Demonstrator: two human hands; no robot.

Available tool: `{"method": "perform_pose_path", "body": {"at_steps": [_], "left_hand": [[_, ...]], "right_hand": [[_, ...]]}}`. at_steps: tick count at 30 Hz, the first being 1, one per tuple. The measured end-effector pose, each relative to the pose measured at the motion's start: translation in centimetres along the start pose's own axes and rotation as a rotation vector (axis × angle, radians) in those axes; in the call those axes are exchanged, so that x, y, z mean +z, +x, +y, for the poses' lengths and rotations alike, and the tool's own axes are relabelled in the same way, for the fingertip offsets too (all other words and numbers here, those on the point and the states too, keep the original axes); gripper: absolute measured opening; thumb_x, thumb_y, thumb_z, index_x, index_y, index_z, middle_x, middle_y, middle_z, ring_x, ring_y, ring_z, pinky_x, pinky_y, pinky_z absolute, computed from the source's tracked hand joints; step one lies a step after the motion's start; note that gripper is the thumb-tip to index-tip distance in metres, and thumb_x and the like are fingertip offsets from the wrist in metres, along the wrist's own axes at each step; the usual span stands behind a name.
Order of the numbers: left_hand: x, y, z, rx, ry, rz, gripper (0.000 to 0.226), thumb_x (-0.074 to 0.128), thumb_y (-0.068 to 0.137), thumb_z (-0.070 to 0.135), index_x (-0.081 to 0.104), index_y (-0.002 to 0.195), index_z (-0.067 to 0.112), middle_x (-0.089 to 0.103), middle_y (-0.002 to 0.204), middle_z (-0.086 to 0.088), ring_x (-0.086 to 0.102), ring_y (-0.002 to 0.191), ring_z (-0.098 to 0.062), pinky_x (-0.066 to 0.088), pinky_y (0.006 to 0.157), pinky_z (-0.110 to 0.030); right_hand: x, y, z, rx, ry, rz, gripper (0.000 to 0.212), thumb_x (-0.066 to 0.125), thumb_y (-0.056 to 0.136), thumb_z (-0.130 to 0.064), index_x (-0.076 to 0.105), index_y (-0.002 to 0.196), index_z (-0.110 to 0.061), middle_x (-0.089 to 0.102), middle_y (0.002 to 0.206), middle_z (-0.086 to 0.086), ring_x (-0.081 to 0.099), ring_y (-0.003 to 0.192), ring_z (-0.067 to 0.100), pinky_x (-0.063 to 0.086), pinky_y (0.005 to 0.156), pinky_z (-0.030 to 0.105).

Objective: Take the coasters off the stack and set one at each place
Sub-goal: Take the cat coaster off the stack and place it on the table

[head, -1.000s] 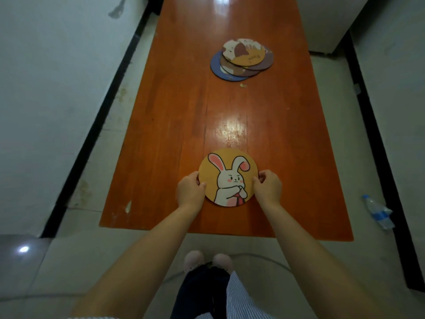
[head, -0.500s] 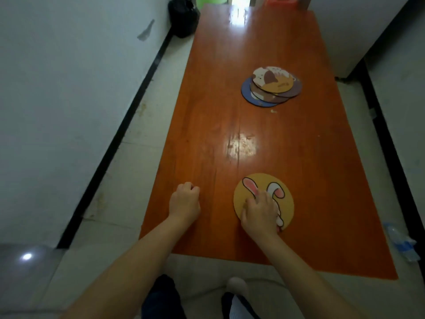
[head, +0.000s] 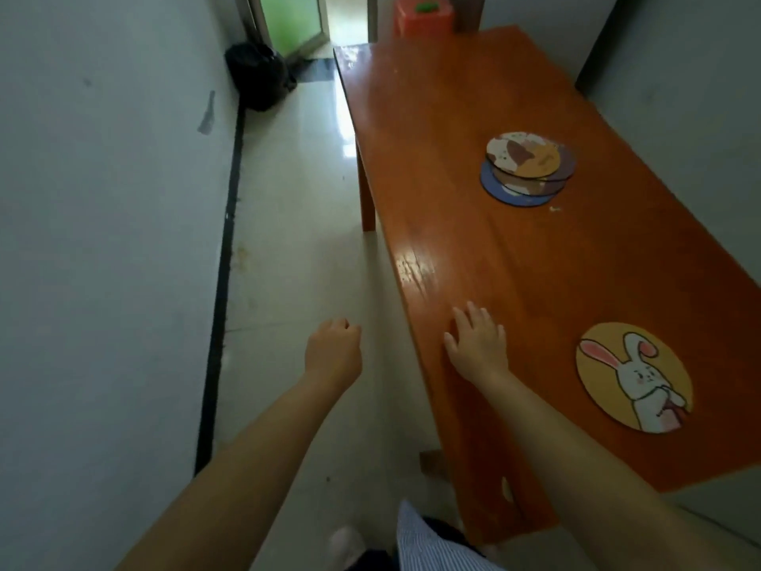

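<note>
My right hand point(head: 477, 344) lies flat on the table point(head: 514, 249) near its left edge, fingers spread, nothing under it or in it. My left hand point(head: 332, 353) hangs off the table over the floor point(head: 296, 249), fingers curled loosely into a fist, nothing visible in it. The rabbit coaster point(head: 634, 377) lies flat on the table to the right of my right hand, well apart from it, near the near end of the table. The stack point(head: 528, 167) of coasters sits farther up the table, ahead and to the right of my right hand, well apart; the coasters are fanned, a blue one at the bottom, a brown and orange one on top. A small crumb point(head: 555, 208) lies just beside the stack on its near side. Orange box point(head: 424, 15) at the far end. Black bag point(head: 257, 76) on the floor by the wall, far ahead of my left hand.
</note>
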State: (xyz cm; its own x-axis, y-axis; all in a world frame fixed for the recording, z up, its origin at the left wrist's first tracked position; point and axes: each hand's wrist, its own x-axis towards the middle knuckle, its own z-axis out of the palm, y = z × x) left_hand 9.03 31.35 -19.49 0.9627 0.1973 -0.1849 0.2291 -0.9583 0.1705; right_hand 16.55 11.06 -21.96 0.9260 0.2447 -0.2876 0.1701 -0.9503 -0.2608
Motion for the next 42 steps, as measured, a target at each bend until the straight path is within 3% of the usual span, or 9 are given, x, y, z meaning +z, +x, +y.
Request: {"method": "perform_pose_path", "body": {"at_steps": [4, 9, 16, 21, 28, 33, 37, 40, 42], "left_hand": [[-0.3, 3.7, -1.9, 0.068, 0.015, -0.054, 0.033, 0.045, 0.085, 0.008, 0.057, 0.115, 0.006, 0.059, 0.117, -0.016, 0.050, 0.111, -0.033, 0.046, 0.087, -0.039], [-1.4, 10.0, -1.7, 0.190, 0.078, -0.110, 0.032, 0.044, 0.087, 0.013, 0.055, 0.117, 0.006, 0.056, 0.122, -0.015, 0.049, 0.114, -0.031, 0.046, 0.088, -0.039], [-4.9, 22.6, 0.5, 0.369, 0.126, -0.110, 0.029, 0.045, 0.089, 0.016, 0.054, 0.116, 0.007, 0.056, 0.119, -0.014, 0.048, 0.113, -0.030, 0.046, 0.089, -0.040], [-7.4, 31.1, 2.5, 0.439, 0.182, -0.138, 0.031, 0.044, 0.091, 0.021, 0.053, 0.116, 0.006, 0.055, 0.119, -0.015, 0.048, 0.114, -0.033, 0.047, 0.089, -0.043], [-7.5, 41.8, 4.2, 0.510, 0.123, -0.136, 0.033, 0.042, 0.094, 0.027, 0.050, 0.120, 0.009, 0.056, 0.123, -0.012, 0.048, 0.118, -0.028, 0.051, 0.089, -0.040], [-5.9, 49.6, 4.0, 0.659, 0.175, -0.203, 0.046, 0.038, 0.095, 0.032, 0.035, 0.135, 0.010, 0.035, 0.147, -0.011, 0.025, 0.139, -0.027, 0.034, 0.111, -0.041], [-5.1, 54.8, 4.4, 0.806, 0.208, -0.228, 0.055, 0.032, 0.096, 0.039, 0.024, 0.143, 0.012, 0.022, 0.155, -0.009, 0.013, 0.144, -0.025, 0.023, 0.116, -0.042], [-4.4, 57.2, 4.5, 0.911, 0.202, -0.224, 0.059, 0.028, 0.095, 0.043, 0.021, 0.144, 0.011, 0.020, 0.156, -0.010, 0.011, 0.145, -0.024, 0.014, 0.118, -0.040], [-3.9, 57.6, 4.2, 0.964, 0.173, -0.207, 0.060, 0.027, 0.095, 0.044, 0.022, 0.144, 0.011, 0.021, 0.156, -0.010, 0.011, 0.145, -0.024, 0.010, 0.118, -0.039]], "right_hand": [[0.5, 0.9, -0.2, 0.114, -0.020, 0.014, 0.053, 0.035, 0.096, -0.039, 0.020, 0.143, -0.018, 0.014, 0.157, 0.007, 0.009, 0.144, 0.027, 0.012, 0.117, 0.052], [-0.2, 3.3, 0.0, 0.188, 0.014, 0.125, 0.047, 0.040, 0.095, -0.034, 0.037, 0.136, -0.010, 0.033, 0.150, 0.012, 0.025, 0.139, 0.028, 0.021, 0.115, 0.050], [-6.4, 15.3, 0.3, 0.284, 0.100, 0.246, 0.040, 0.045, 0.094, -0.025, 0.047, 0.127, -0.004, 0.042, 0.142, 0.016, 0.033, 0.134, 0.030, 0.031, 0.112, 0.048], [-10.5, 22.6, 0.7, 0.358, 0.144, 0.300, 0.034, 0.046, 0.093, -0.022, 0.051, 0.119, -0.002, 0.055, 0.126, 0.017, 0.046, 0.119, 0.032, 0.043, 0.097, 0.045], [-13.2, 30.0, 2.6, 0.457, 0.135, 0.316, 0.028, 0.051, 0.093, -0.022, 0.056, 0.110, 0.000, 0.062, 0.112, 0.018, 0.054, 0.107, 0.034, 0.048, 0.084, 0.043], [-13.6, 34.0, 3.7, 0.554, 0.041, 0.234, 0.035, 0.052, 0.093, -0.021, 0.050, 0.123, -0.003, 0.053, 0.129, 0.016, 0.047, 0.119, 0.032, 0.036, 0.102, 0.046], [-13.7, 36.2, 4.1, 0.541, -0.020, 0.128, 0.040, 0.047, 0.095, -0.013, 0.040, 0.133, -0.002, 0.033, 0.149, 0.018, 0.030, 0.136, 0.031, 0.029, 0.112, 0.046], [-13.5, 36.4, 4.2, 0.484, -0.042, 0.089, 0.036, 0.040, 0.095, -0.002, 0.040, 0.131, 0.002, 0.037, 0.145, 0.022, 0.034, 0.133, 0.033, 0.035, 0.108, 0.046], [-13.5, 36.1, 3.8, 0.495, -0.011, 0.144, 0.030, 0.040, 0.090, 0.008, 0.052, 0.118, 0.004, 0.053, 0.128, 0.026, 0.049, 0.117, 0.036, 0.047, 0.092, 0.049]]}}
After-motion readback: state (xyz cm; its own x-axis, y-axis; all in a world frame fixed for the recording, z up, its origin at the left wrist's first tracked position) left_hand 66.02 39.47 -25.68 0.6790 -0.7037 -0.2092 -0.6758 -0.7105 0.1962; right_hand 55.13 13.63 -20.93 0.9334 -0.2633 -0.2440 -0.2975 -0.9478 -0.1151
